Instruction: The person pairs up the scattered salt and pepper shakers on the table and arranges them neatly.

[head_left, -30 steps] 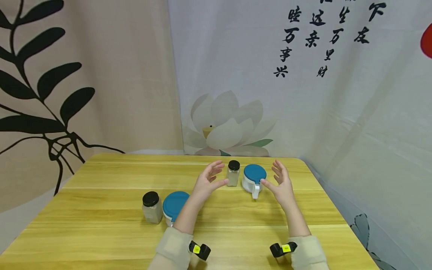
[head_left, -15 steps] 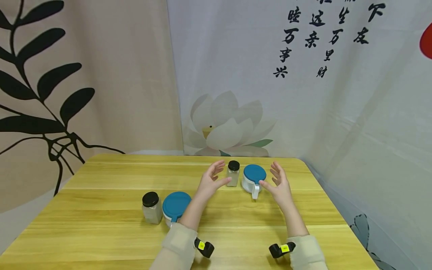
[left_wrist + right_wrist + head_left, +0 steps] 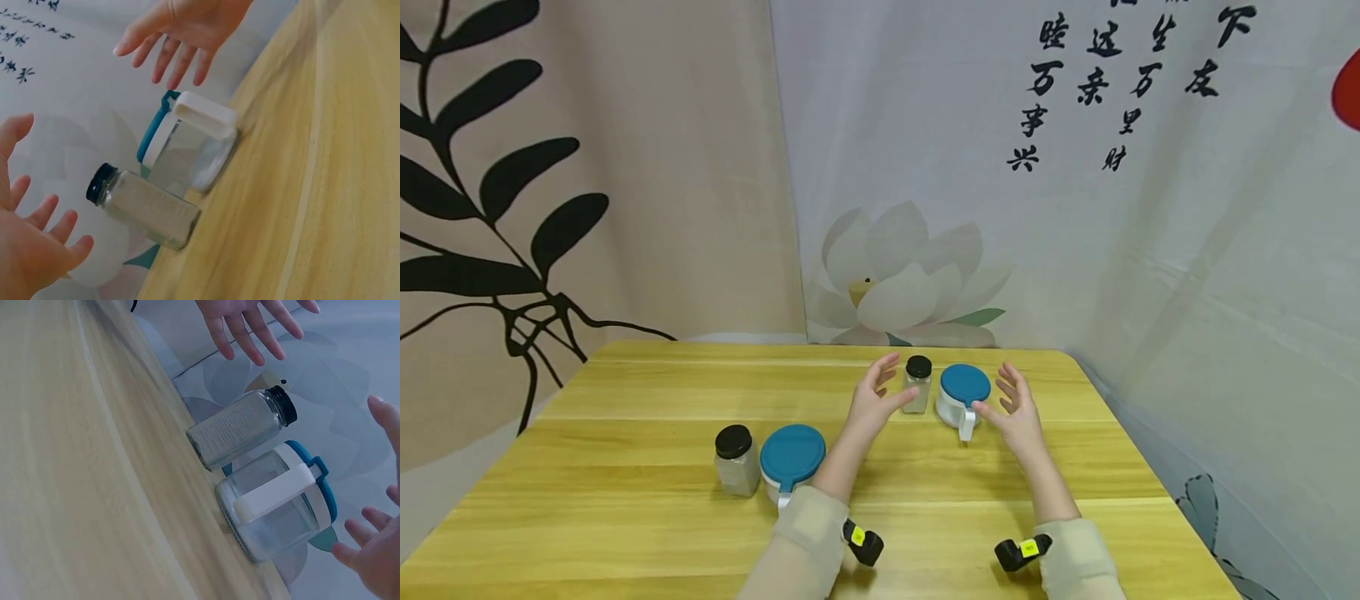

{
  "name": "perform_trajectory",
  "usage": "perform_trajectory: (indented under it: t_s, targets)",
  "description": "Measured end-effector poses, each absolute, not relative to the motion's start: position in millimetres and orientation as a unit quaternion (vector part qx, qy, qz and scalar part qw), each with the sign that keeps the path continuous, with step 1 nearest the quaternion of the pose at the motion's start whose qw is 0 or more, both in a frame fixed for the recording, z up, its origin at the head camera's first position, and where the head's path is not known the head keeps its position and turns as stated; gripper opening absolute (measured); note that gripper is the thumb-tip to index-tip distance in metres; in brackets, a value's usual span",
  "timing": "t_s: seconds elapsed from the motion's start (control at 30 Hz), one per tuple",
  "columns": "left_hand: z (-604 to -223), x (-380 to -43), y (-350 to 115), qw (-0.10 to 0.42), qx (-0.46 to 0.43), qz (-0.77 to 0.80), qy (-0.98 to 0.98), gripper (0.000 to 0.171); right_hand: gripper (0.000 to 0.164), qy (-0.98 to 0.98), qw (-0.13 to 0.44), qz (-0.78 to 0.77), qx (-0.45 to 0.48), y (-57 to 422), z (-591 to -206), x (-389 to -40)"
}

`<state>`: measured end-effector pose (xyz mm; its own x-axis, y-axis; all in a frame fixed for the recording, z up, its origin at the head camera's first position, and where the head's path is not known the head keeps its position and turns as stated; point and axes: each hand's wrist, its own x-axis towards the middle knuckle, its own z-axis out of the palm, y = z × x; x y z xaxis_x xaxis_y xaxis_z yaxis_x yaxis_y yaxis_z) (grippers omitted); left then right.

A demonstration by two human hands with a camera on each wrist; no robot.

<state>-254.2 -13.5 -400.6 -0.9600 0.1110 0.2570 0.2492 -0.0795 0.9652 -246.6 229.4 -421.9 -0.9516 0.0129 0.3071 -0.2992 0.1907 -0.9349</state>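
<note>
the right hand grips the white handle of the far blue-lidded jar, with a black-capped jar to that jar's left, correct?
No, the right hand is clear of the white handle, gripping nothing, as the right wrist view shows. The black-capped glass jar does stand left of the blue-lidded glass jar.

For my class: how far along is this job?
Done, apparently: the near jar and near bottle stand side by side. In hand: nothing gripped; the left hand and right hand flank the far bottle and far jar. Remaining: probably handling that far pair, which neither hand touches.
</note>
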Motion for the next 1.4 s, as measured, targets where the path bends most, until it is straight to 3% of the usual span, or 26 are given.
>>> perform_trajectory:
  t_s: [0.5, 1.07, 1.4]
  targets:
    - [-436.8, -286.1, -1.5, 0.056, -0.085, -0.736, -0.670, 0.065, 0.084, -0.770, 0.112, 0.623, 0.083, 225.8, -427.7, -249.7]
    - [-441.0, -299.8, 7.2, 0.056, -0.059, -0.734, -0.675, 0.068, 0.086, -0.762, 0.082, 0.638, 0.072, 226.4, -443.4, -265.5]
    - [-449.9, -309.4, 15.0, 0.047, -0.044, -0.707, -0.704, 0.072, 0.088, -0.767, 0.096, 0.632, 0.056, 235.7, -468.3, -284.2]
